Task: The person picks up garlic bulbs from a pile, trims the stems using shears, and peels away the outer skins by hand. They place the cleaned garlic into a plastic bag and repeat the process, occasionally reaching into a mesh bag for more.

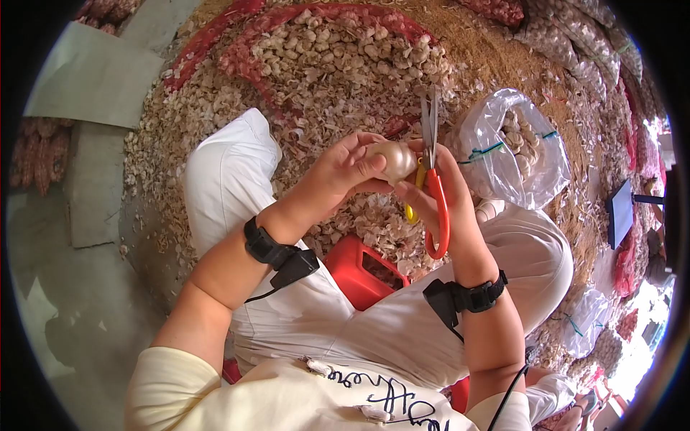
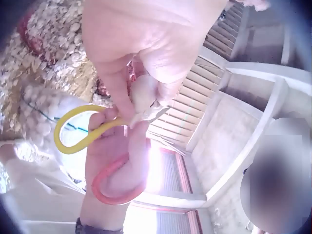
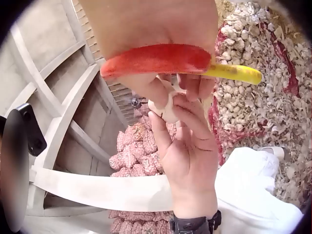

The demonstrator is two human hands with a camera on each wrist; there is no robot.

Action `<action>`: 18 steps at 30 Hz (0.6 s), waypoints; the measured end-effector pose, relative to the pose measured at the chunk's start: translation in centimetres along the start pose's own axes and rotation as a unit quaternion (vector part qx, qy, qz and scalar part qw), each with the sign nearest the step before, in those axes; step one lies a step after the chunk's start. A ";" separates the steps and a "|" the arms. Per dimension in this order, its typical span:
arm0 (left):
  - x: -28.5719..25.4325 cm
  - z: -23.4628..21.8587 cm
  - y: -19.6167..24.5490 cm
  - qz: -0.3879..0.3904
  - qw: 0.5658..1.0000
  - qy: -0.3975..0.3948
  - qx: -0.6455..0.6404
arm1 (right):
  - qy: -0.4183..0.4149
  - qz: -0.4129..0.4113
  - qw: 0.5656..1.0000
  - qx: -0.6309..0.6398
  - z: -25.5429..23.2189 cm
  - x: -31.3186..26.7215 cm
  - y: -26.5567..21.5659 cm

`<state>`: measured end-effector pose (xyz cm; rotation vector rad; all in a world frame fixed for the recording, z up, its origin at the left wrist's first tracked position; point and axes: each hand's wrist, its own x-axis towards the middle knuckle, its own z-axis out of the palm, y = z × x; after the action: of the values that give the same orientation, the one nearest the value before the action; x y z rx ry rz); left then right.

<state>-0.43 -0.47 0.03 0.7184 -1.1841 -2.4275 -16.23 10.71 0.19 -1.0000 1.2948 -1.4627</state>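
My left hand (image 1: 348, 167) grips a pale garlic bulb (image 1: 395, 159) between thumb and fingers, in front of my body. Beside it, my right hand (image 1: 451, 188) holds scissors with one red handle (image 1: 440, 223) and one yellow handle (image 1: 412, 212). The blades (image 1: 430, 126) point away from me, next to the bulb. In the left wrist view, the garlic bulb (image 2: 143, 95) shows between both hands, with right fingertips close against it. The right wrist view has the red handle (image 3: 156, 61) across the right palm and the bulb (image 3: 168, 109) partly hidden by fingers.
Loose garlic bulbs (image 1: 323, 47) and papery skins (image 1: 201, 122) cover the ground ahead, with red netting around them. A clear plastic bag (image 1: 543, 176) of garlic stands by my right knee. Between my legs is a red plastic container (image 1: 348, 269). Filled net sacks (image 1: 575, 43) lie at upper right.
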 end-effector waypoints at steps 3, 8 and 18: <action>-0.1 0.3 -0.1 0.014 0.999 -0.005 -0.037 | 0.034 0.081 0.995 0.048 -0.1 0.1 0.2; 0.4 -0.3 -1.2 0.039 0.999 0.021 -0.022 | 0.043 0.116 0.990 0.062 0.1 0.2 -1.1; 0.5 -0.4 -0.9 0.020 0.995 0.038 -0.091 | 0.091 0.099 0.989 0.059 0.0 -0.2 -2.6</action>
<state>-0.72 -0.41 -1.07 0.7159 -0.9263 -2.4128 -16.47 11.03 2.78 -0.6531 1.3776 -1.4820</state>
